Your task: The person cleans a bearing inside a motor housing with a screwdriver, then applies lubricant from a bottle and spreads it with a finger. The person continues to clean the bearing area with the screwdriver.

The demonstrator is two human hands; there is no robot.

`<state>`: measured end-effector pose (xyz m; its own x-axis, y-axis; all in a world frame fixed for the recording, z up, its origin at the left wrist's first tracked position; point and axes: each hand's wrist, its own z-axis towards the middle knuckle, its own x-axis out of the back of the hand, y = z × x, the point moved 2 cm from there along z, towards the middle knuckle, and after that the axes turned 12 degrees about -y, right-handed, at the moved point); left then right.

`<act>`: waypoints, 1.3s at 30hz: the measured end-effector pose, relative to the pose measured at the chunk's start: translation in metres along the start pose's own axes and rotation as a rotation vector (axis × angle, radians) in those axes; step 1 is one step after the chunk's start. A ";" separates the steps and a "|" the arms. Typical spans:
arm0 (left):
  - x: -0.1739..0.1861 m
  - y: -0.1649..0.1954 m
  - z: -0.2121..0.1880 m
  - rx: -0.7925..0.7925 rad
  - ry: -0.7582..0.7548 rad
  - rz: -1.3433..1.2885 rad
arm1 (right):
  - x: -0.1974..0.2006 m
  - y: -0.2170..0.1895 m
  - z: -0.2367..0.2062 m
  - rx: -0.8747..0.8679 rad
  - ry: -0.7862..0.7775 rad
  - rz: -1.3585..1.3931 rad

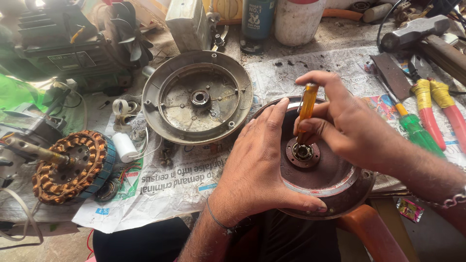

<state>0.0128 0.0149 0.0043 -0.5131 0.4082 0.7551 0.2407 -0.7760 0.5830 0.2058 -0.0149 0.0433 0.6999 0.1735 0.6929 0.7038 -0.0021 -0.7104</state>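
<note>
My left hand (257, 165) lies flat on a round, rusty brown motor cover (335, 182), thumb hooked over its near rim, holding it steady. My right hand (349, 126) grips the amber handle of a screwdriver (307, 104) held upright, its tip down in the bearing hub (303, 153) at the cover's centre. The cover rests half on the newspaper-covered bench and half over its front edge.
A second grey round cover (196, 97) lies open side up behind. A copper-wound stator (70, 165) on a shaft sits at left, with a white capacitor (127, 147) beside it. Pliers with red handles (437, 116), a green screwdriver (415, 128) and a hammer (412, 31) lie at right.
</note>
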 end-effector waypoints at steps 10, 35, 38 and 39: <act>-0.001 -0.001 0.000 -0.010 0.002 0.010 | -0.002 -0.002 0.002 0.101 -0.176 -0.120; -0.002 -0.003 0.000 -0.010 0.003 0.050 | 0.055 0.044 -0.021 0.414 0.446 0.422; -0.002 -0.003 0.001 -0.012 0.003 0.064 | 0.055 0.063 -0.011 0.368 0.411 0.413; -0.002 -0.003 0.000 -0.009 0.003 0.068 | 0.055 0.069 -0.008 0.324 0.391 0.394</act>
<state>0.0135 0.0165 0.0007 -0.4981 0.3531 0.7920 0.2677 -0.8061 0.5278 0.2939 -0.0135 0.0331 0.9345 -0.1512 0.3223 0.3546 0.3159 -0.8800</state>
